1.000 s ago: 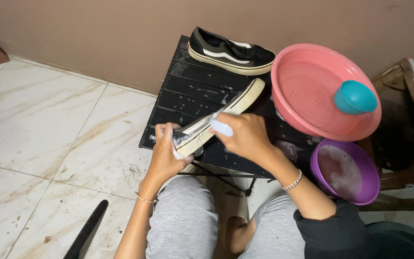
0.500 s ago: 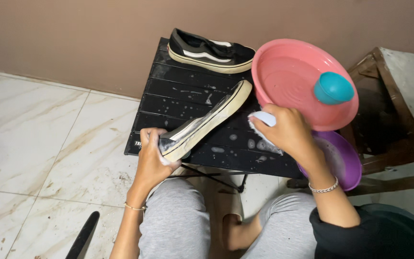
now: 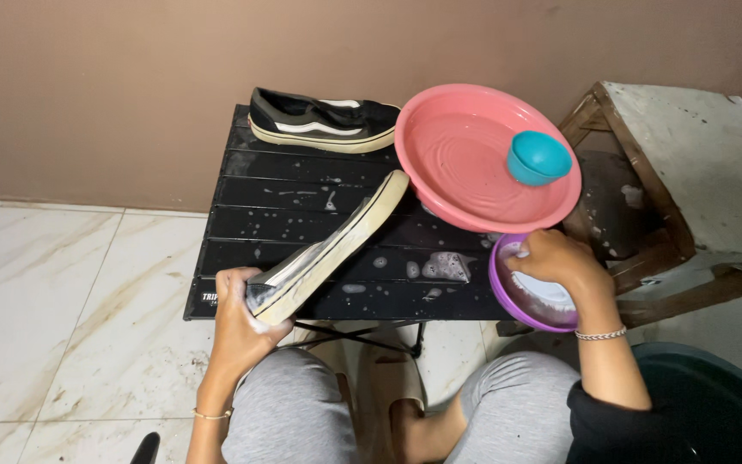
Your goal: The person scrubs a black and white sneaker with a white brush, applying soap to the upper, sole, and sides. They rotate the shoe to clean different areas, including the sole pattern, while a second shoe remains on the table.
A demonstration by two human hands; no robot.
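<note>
The left hand (image 3: 238, 322) grips a soapy shoe (image 3: 328, 249) tilted sole-up against the table (image 3: 302, 202), steadying it, while the right hand (image 3: 560, 262), fingers curled, dips into the purple bowl (image 3: 508, 296).

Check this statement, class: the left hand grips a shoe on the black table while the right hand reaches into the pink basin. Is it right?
Not quite. The head view shows the right hand reaching into the purple bowl, not the pink basin. The left hand does grip the shoe on the black table.
</note>
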